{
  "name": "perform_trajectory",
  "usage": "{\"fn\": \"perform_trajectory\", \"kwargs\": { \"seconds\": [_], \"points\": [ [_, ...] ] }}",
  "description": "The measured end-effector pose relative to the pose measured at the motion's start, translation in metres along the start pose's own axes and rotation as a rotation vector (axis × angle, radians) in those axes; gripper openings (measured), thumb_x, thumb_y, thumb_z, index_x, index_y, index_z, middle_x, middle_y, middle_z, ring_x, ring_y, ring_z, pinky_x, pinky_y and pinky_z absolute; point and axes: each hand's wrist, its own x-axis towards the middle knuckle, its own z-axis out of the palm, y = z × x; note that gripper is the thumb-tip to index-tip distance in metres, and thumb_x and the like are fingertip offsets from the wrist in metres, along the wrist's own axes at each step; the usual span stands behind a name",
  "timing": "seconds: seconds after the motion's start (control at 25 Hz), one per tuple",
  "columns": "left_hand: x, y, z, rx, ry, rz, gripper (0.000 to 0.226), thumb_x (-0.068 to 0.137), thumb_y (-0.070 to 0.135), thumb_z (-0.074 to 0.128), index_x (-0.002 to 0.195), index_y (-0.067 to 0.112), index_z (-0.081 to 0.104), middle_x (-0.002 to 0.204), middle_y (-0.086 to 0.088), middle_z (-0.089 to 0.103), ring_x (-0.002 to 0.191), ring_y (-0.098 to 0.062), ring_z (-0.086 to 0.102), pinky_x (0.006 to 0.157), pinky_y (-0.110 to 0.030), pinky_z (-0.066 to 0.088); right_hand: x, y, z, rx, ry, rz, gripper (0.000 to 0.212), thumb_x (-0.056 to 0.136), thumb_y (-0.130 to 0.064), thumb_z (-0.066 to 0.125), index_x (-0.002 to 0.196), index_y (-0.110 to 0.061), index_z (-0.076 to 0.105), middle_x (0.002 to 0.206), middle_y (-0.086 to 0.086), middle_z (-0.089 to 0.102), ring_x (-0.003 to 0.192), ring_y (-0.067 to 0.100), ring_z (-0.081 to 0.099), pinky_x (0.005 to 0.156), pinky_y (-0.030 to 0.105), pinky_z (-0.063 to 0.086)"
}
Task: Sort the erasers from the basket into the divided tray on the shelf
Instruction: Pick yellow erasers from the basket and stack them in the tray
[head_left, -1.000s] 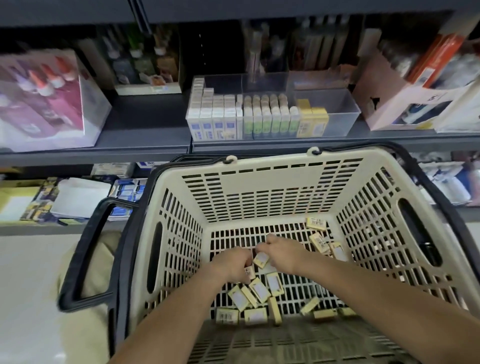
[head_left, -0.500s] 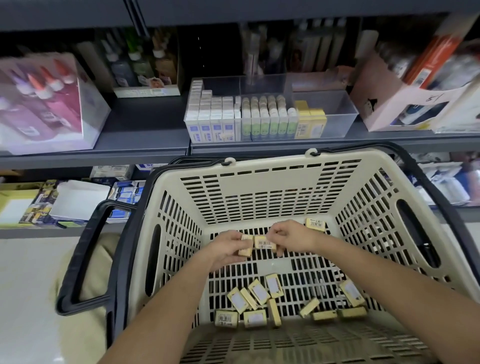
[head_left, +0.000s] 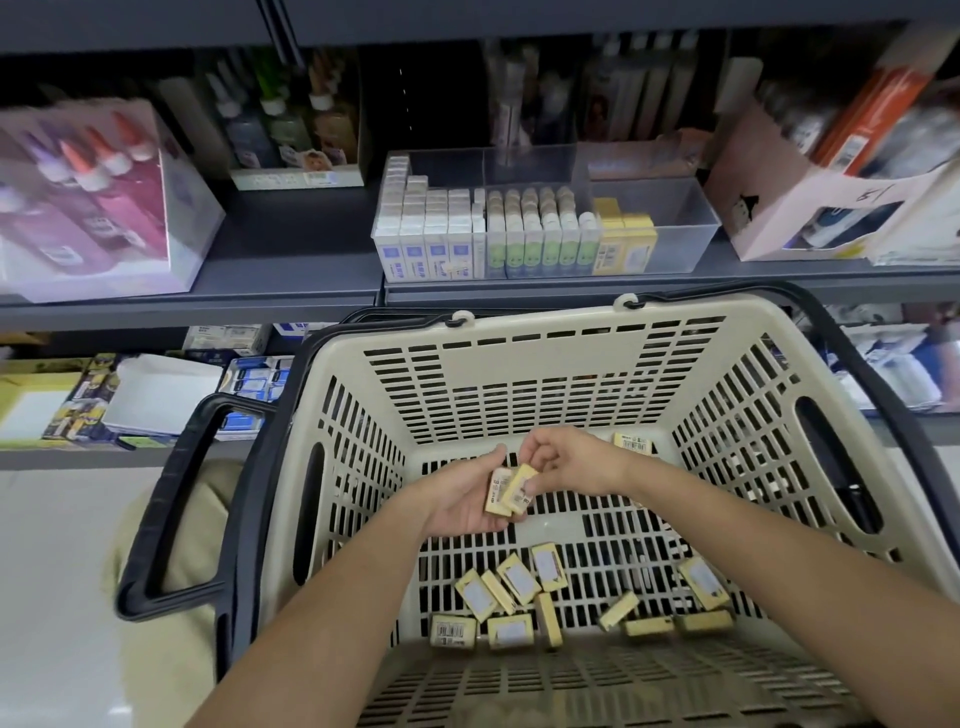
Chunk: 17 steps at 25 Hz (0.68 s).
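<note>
A beige slatted basket (head_left: 530, 358) with black handles fills the lower half of the view. Several small yellow boxed erasers (head_left: 519, 577) lie on its floor, and one more eraser (head_left: 632, 443) rests by the far wall. My left hand (head_left: 467, 499) is palm up above the basket floor and holds two yellow erasers (head_left: 508, 491). My right hand (head_left: 566, 462) pinches the upper one of them. The clear divided tray (head_left: 685, 228) stands on the shelf, with white-blue, green and yellow erasers in rows and room at its right end.
A pink box of glue bottles (head_left: 98, 202) stands on the shelf at the left, and a pink carton (head_left: 779, 208) at the right. A lower shelf with stationery packs (head_left: 156, 395) runs behind the basket. The floor (head_left: 57, 571) shows at the lower left.
Both hands have risen from the pile on the basket floor with erasers. The left hand has turned palm up, and two erasers now lie in it.
</note>
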Motion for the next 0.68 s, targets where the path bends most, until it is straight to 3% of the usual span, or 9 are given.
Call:
{"fn": "perform_trajectory", "kwargs": {
  "seconds": [0.12,0.2,0.28,0.4,0.48,0.6,0.68],
  "points": [
    [0.001,-0.002,0.002,0.034,-0.019,-0.003,0.045,0.093,0.051,0.039,0.107,0.013,0.059,0.088,-0.004,0.067,0.079,-0.014,0.064,0.061,-0.020,0.049,0.004,0.001,0.011,-0.065,0.069,0.009,0.027,0.077,-0.016,0.075,0.090,-0.023,0.053,0.081,-0.002,0.061,0.073,0.012,0.058,0.076,0.034,0.051],
    [0.001,-0.004,0.001,0.015,0.008,0.001,0.040,0.086,0.048,0.053,0.102,0.012,0.060,0.084,-0.004,0.067,0.077,-0.014,0.064,0.061,-0.022,0.052,0.006,0.002,0.013,-0.039,0.139,0.021,0.030,0.075,-0.024,0.077,0.092,-0.022,0.052,0.078,-0.004,0.060,0.067,0.008,0.058,0.066,0.025,0.049],
    [0.001,-0.005,-0.001,0.002,0.039,0.001,0.035,0.085,0.042,0.058,0.101,0.011,0.059,0.083,-0.004,0.066,0.077,-0.015,0.064,0.064,-0.023,0.055,0.002,0.008,0.009,-0.043,0.087,0.067,0.032,0.075,-0.027,0.077,0.095,-0.019,0.054,0.082,-0.003,0.061,0.070,0.008,0.059,0.067,0.021,0.048],
    [0.001,-0.009,-0.004,0.001,0.107,-0.002,0.027,0.087,0.029,0.062,0.104,0.009,0.057,0.088,-0.006,0.066,0.083,-0.015,0.064,0.069,-0.025,0.057,-0.009,0.025,0.014,-0.366,-0.127,0.182,0.030,0.077,-0.029,0.073,0.100,-0.020,0.056,0.100,-0.001,0.060,0.094,0.016,0.059,0.084,0.028,0.050],
    [0.002,-0.010,-0.005,-0.031,0.149,-0.002,0.022,0.087,0.019,0.064,0.105,0.007,0.057,0.091,-0.009,0.065,0.085,-0.018,0.064,0.070,-0.026,0.058,-0.014,0.036,0.030,-0.553,-0.246,0.197,0.048,0.076,-0.032,0.074,0.116,-0.021,0.051,0.116,-0.001,0.055,0.107,0.019,0.054,0.091,0.032,0.047],
    [0.003,-0.010,-0.006,-0.061,0.183,0.009,0.019,0.086,0.003,0.063,0.103,0.005,0.057,0.088,-0.011,0.065,0.083,-0.020,0.064,0.073,-0.030,0.058,-0.014,0.043,0.054,-0.917,-0.275,0.097,0.089,0.072,-0.037,0.075,0.142,-0.023,0.022,0.129,0.002,0.043,0.112,0.024,0.051,0.082,0.034,0.045],
    [0.004,-0.010,-0.007,-0.076,0.223,0.021,0.024,0.081,-0.004,0.066,0.101,0.006,0.057,0.085,-0.011,0.065,0.079,-0.020,0.066,0.071,-0.031,0.058,-0.012,0.044,0.057,-1.019,-0.215,0.022,0.086,0.074,-0.036,0.073,0.142,-0.021,0.023,0.126,0.004,0.042,0.108,0.023,0.052,0.077,0.031,0.046]
  ]
}}
